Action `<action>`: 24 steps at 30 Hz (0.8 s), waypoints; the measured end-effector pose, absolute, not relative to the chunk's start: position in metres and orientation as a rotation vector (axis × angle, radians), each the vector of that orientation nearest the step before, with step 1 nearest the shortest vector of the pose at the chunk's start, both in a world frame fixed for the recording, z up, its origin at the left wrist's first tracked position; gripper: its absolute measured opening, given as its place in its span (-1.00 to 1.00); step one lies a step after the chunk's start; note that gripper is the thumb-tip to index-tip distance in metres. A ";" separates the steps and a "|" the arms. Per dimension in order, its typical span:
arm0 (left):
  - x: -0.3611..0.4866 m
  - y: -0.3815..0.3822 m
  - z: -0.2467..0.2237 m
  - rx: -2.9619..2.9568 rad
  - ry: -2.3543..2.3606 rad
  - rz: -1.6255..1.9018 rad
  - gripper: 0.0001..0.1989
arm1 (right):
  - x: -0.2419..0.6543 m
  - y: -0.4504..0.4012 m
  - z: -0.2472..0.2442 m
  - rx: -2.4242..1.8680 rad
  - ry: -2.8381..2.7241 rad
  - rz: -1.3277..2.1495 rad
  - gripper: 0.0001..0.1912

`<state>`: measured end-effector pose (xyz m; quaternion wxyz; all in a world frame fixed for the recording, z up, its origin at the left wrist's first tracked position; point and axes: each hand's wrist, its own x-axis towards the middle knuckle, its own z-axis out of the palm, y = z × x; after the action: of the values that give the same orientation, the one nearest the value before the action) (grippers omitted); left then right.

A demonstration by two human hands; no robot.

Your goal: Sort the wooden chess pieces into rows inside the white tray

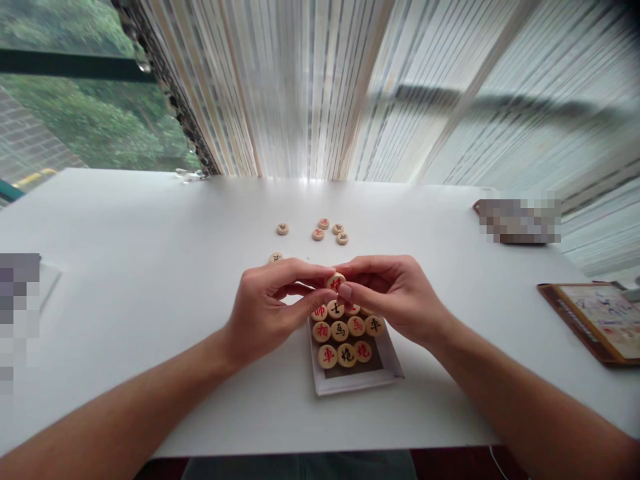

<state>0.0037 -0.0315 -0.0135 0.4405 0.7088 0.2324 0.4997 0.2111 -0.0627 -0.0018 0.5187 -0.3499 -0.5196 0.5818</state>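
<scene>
A round wooden xiangqi piece (pixel 335 282) with a red character is held upright, its face toward me. My left hand (pixel 273 300) pinches it from the left and my right hand (pixel 395 293) from the right, fingertips meeting around it. Just below is a shallow white box (pixel 357 385) with a dark bottom, holding rows of similar pieces. In its front row lie a red piece (pixel 327 356), a black one (pixel 346 355) and another red one (pixel 363 351). My fingers hide part of the box's back row.
Several loose pieces lie farther back on the white table (pixel 150 267), among them a lone black one (pixel 283 229) and a red one (pixel 324 223). A brown-edged board or menu (pixel 585 320) is at right, with a blurred-out item (pixel 520 221) behind it. Striped curtains (pixel 310 87) hang beyond the table.
</scene>
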 end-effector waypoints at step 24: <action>0.007 -0.030 -0.016 1.545 0.684 1.220 -0.76 | 0.213 -0.060 -0.014 -0.744 -1.432 1.012 -0.64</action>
<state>0.0066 -0.0297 -0.0155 0.5044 0.6401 0.2834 0.5056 0.2129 -0.0604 -0.0136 0.5796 -0.3184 -0.6125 0.4330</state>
